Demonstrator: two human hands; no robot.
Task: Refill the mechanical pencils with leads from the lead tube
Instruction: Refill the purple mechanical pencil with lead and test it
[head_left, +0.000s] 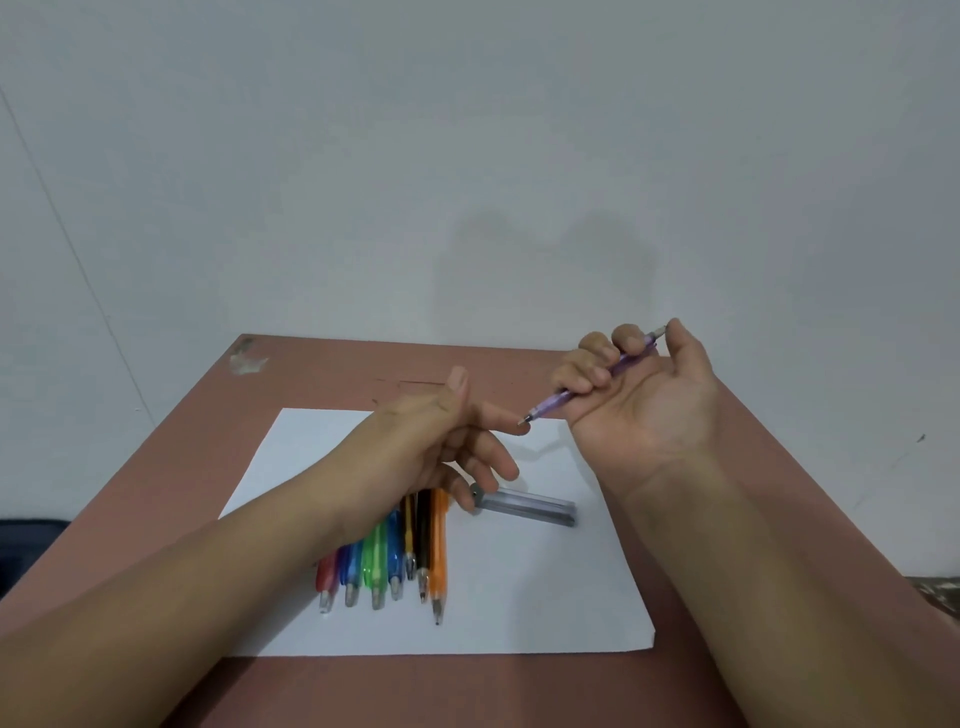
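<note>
My right hand (644, 384) grips a purple mechanical pencil (592, 382) above the table, fingers curled round its barrel and the thumb on its top end. The tip points down-left. My left hand (447, 441) is raised beside it, index finger straight, its fingertip touching the pencil's tip; the other fingers are loosely curled and hold nothing. Several coloured pencils (384, 566) lie side by side on a white sheet of paper (545, 587), partly hidden under my left wrist. The grey lead tube (535, 506) lies on the paper to their right.
The paper lies on a brown table (779, 467) that stands against a pale wall (467, 156). A worn patch (248, 357) marks the table's far left corner. A dark object (26, 545) shows at the left edge.
</note>
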